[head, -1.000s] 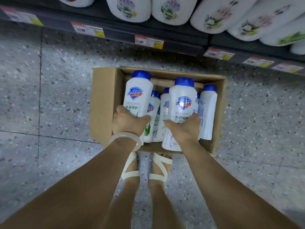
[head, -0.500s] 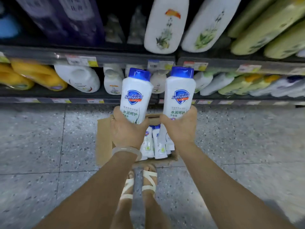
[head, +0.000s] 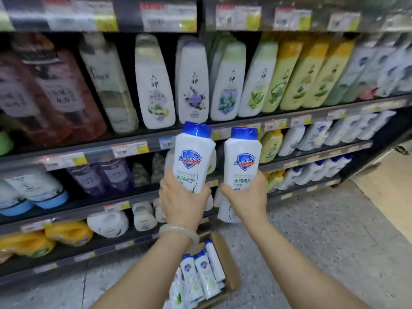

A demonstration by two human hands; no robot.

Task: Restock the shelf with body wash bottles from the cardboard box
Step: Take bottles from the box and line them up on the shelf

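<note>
The left hand (head: pixel 181 200) is gripping the lower body of one white body wash bottle (head: pixel 192 156) with a blue cap, and the right hand (head: pixel 246 197) is gripping a second bottle (head: pixel 243 160) of the same kind. Both bottles are being held upright, side by side and just apart, labels facing the person, in front of the shelf (head: pixel 138 139) edge.

Judged step: carrying the pair to a matching slot. A row of similar white bottles with blue caps (head: pixel 321 168) is standing on a lower tier to the right; that is probably the target, though blur is preventing confirmation. To do this well:

1. Keep each bottle vertical and set its base flat on the tier.
2. Place one bottle at a time, so neighbours are not being knocked over.
3. Turn the label outward before releasing.

The cardboard box (head: pixel 229 270) is sitting open on the floor (head: pixel 323 241) near the person, at the foot of the shelving, with several more bottles lying inside it. The floor is speckled grey stone. The shelving is dark, multi-tiered and densely stocked, with price tags (head: pixel 130 149) along each edge; free space looks tight.
</note>
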